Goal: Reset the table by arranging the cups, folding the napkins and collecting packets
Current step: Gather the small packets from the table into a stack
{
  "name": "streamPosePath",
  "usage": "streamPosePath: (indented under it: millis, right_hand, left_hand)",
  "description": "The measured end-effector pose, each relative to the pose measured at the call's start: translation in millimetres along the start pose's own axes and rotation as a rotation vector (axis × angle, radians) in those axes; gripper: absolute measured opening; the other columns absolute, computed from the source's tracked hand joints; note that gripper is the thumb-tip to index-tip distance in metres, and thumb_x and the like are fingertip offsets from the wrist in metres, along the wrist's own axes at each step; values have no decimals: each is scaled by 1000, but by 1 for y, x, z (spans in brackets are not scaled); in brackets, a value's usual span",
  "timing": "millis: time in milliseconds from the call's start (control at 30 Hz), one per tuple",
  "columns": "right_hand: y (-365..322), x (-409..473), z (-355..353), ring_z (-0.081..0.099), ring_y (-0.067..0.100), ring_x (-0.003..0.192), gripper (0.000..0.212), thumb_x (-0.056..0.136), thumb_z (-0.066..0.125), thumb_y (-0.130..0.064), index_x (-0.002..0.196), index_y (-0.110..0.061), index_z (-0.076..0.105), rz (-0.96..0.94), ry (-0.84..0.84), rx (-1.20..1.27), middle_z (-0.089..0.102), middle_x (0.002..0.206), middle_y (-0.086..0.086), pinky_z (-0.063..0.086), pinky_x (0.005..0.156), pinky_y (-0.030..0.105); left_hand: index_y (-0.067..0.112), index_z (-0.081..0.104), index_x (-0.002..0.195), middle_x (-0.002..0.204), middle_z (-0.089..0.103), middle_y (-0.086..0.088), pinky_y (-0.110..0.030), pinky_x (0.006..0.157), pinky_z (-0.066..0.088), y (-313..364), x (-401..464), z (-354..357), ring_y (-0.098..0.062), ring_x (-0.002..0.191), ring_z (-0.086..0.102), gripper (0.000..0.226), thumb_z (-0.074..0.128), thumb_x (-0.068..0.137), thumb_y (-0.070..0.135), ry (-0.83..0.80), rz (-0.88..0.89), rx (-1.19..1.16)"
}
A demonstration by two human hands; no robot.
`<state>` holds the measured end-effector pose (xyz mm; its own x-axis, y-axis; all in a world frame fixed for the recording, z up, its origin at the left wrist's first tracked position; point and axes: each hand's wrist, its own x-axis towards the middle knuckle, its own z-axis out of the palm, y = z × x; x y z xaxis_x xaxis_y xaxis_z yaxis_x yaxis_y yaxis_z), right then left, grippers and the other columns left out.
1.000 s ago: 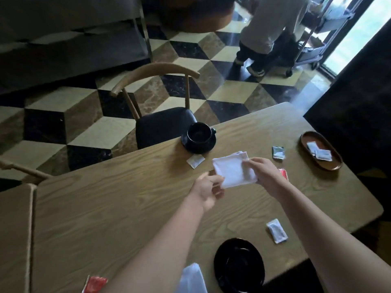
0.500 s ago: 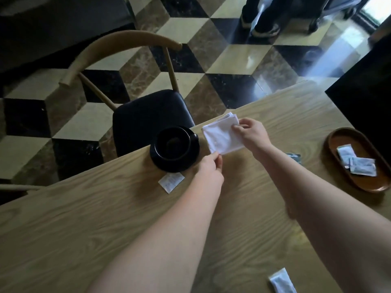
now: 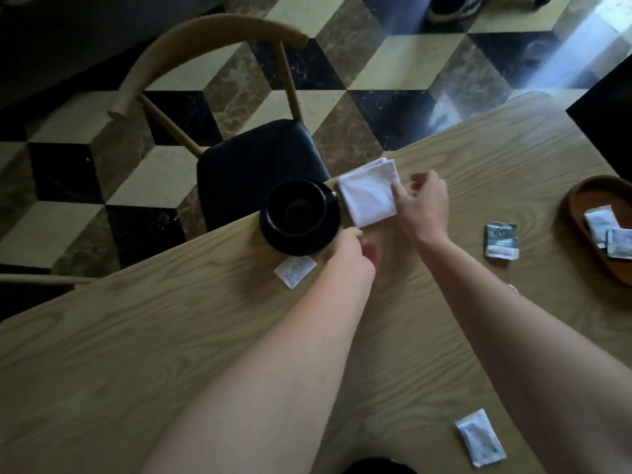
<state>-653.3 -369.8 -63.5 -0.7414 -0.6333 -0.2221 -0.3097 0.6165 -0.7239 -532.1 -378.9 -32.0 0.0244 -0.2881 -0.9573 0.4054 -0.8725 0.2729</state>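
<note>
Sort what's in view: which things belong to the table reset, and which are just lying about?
Job:
folded napkin
black cup on saucer
loose packets
wooden tray holding packets

Lying about:
chair

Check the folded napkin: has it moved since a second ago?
Yes. The folded white napkin went from mid-table, held up nearer the person, to lying flat at the far edge, just right of the black cup and saucer.
</note>
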Motion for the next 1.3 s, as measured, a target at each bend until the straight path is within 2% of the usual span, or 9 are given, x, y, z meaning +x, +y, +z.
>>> streamPosePath:
  millis: [167, 400, 633, 767, 867, 1033, 1100, 1200, 1300]
  right_hand:
    - [4, -153, 4, 59, -2, 79, 10, 91, 64, -18, 100, -17, 61, -44, -1, 237, 66, 97, 3, 39, 70, 2]
    - [12, -382, 43, 64, 4, 71, 7, 87, 69, -9, 86, -16, 70, -50, -506, 68, 69, 75, -7, 44, 65, 11]
    - [-27, -513, 125, 67, 18, 72, 13, 84, 62, -17, 76, -16, 72, -134, -837, -188, 72, 71, 4, 51, 68, 32]
    - [-45, -550, 184, 66, 33, 94, 19, 84, 57, -26, 91, -13, 69, -250, -858, -393, 72, 95, 10, 40, 66, 30]
    - [-52, -564, 215, 65, 34, 98, 24, 90, 54, -36, 95, -16, 67, -274, -835, -517, 66, 103, 10, 40, 69, 32]
    - [-56, -573, 233, 68, 35, 90, 33, 90, 55, -41, 83, -11, 66, -281, -857, -632, 69, 95, 11, 40, 64, 30]
    - [-56, -570, 228, 64, 33, 75, 37, 89, 54, -44, 70, -12, 61, -232, -872, -607, 67, 80, 10, 41, 58, 29]
    - [-55, -561, 216, 41, 18, 49, 51, 85, 62, -44, 50, -10, 47, -120, -914, -467, 47, 50, -2, 30, 46, 27]
    - [-54, -539, 196, 43, 14, 52, 43, 83, 69, -38, 57, -5, 60, 7, -935, -288, 50, 52, 2, 31, 51, 29]
  left_hand:
    - [17, 57, 73, 55, 56, 4, -23, 49, 42, -36, -43, -140, -10, 47, 53, 16, 64, 83, 7, -93, 259, 306]
    - [15, 59, 73, 50, 55, 3, -22, 45, 37, -69, -69, -403, -10, 45, 48, 19, 65, 88, 5, 94, 516, 627]
    - [20, 62, 71, 76, 69, -2, -27, 57, 42, -21, -65, -580, -25, 73, 67, 19, 75, 79, 9, 641, 580, 555]
    - [-15, 61, 109, 114, 64, -35, -49, 87, 54, -3, -44, -612, -39, 102, 66, 37, 75, 78, -1, 644, 323, 198]
    - [-2, 67, 82, 103, 70, -28, -39, 74, 52, -2, -39, -614, -26, 85, 65, 17, 80, 72, 2, 635, 300, 118]
    - [-8, 71, 90, 84, 71, -21, -45, 68, 61, 8, -41, -611, -30, 76, 71, 35, 86, 69, 15, 545, 228, 148]
    - [2, 71, 80, 69, 66, -10, -29, 54, 51, 10, -44, -610, -20, 62, 63, 24, 85, 70, 18, 514, 232, 179]
    - [9, 63, 66, 63, 58, -6, -27, 57, 38, 9, -43, -605, -17, 60, 52, 20, 78, 79, 12, 432, 248, 219]
    - [11, 56, 62, 58, 50, -5, -25, 48, 30, 9, -44, -585, -15, 52, 42, 28, 73, 84, 6, 319, 265, 281]
